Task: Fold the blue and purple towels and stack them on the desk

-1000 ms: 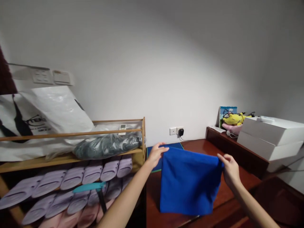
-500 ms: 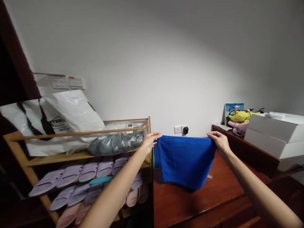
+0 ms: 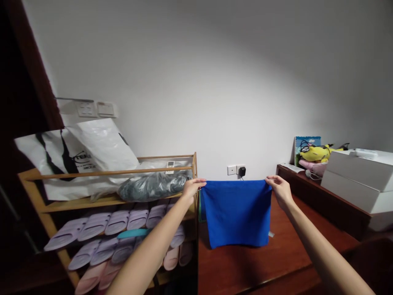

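Note:
A plain blue cloth [image 3: 238, 215] hangs between my two hands, its top edge pulled straight. My left hand [image 3: 193, 189] pinches the upper left corner, close to the end of the shoe rack. At the upper right corner, the fingers of my right hand [image 3: 278, 188] are closed on the fabric. The cloth's lower edge hangs at the reddish wooden tabletop [image 3: 294, 241]; whether it touches cannot be told. Behind its left side a folded dark blue piece with a green edge [image 3: 202, 207] partly shows. A small white tag [image 3: 271, 234] peeks out by the lower right.
On the left stands a wooden shoe rack [image 3: 30, 175] with several slippers [image 3: 118, 221], a white bag [image 3: 101, 143] and a plastic-wrapped bundle [image 3: 153, 188]. White boxes [image 3: 353, 172] and a yellow plush toy [image 3: 315, 154] sit on a raised ledge at right. A black plug [image 3: 242, 171] is in the wall socket.
The cloth's lower edge has swung from slanted and bunched to nearly level, so it hangs flatter. My hands have come slightly closer together, still gripping both corners. The view has shifted a little.

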Action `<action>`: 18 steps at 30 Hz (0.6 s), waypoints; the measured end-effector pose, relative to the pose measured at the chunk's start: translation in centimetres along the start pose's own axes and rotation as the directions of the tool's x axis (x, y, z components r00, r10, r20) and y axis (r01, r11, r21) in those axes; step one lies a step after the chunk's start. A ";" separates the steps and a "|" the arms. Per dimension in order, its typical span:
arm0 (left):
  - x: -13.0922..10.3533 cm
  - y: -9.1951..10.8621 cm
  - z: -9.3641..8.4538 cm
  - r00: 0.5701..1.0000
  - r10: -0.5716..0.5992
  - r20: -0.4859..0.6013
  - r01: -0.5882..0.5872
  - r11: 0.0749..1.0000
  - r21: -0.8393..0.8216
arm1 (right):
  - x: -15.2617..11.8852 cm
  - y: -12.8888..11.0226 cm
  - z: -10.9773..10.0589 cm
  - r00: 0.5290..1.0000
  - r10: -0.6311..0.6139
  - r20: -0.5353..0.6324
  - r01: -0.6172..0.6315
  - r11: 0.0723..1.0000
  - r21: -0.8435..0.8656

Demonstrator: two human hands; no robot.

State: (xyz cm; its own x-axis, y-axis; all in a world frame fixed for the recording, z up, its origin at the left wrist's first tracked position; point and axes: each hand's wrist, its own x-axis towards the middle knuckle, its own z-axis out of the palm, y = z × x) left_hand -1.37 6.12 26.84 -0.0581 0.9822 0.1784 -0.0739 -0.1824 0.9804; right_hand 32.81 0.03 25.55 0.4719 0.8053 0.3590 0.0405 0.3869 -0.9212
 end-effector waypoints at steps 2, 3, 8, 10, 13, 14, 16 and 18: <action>0.1 -0.3 -0.1 0.999 0.028 -0.021 -0.028 1.000 -0.001 | 0.1 0.2 0.0 1.000 -0.005 0.002 0.005 1.000 -0.009; 0.1 -0.4 -0.1 0.999 0.039 -0.028 -0.039 0.999 -0.003 | 0.1 0.3 0.0 1.000 -0.006 -0.001 0.006 1.000 -0.016; 0.1 -0.9 0.1 0.994 0.077 -0.080 -0.080 0.996 -0.036 | 0.3 1.5 0.1 0.999 -0.032 -0.038 0.029 0.997 -0.077; 0.3 -1.2 0.4 0.987 0.098 -0.129 -0.106 0.993 -0.060 | 0.4 2.2 0.4 0.997 -0.062 -0.049 0.055 0.990 -0.129; 0.6 -1.6 0.9 0.972 0.128 -0.197 -0.147 0.986 -0.082 | 0.4 2.7 1.0 0.992 -0.120 -0.034 0.107 0.958 -0.264; 0.7 -1.6 0.9 0.968 0.137 -0.209 -0.157 0.984 -0.081 | 0.4 2.6 1.1 0.990 -0.143 -0.011 0.132 0.938 -0.321; 0.9 -1.5 0.6 0.965 0.157 -0.211 -0.174 0.982 -0.066 | 0.4 2.2 1.1 0.979 -0.194 0.064 0.203 0.881 -0.427; 0.9 -1.2 0.0 0.966 0.179 -0.187 -0.189 0.981 -0.040 | 0.3 1.5 0.9 0.957 -0.243 0.160 0.291 0.814 -0.502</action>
State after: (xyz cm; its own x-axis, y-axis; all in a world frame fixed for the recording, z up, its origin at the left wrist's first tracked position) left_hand -1.30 7.21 25.78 -0.2555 0.9081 0.3319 -0.1009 -0.3664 0.9250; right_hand 32.24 1.24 24.37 0.3010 0.7483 0.5911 0.6126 0.3234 -0.7212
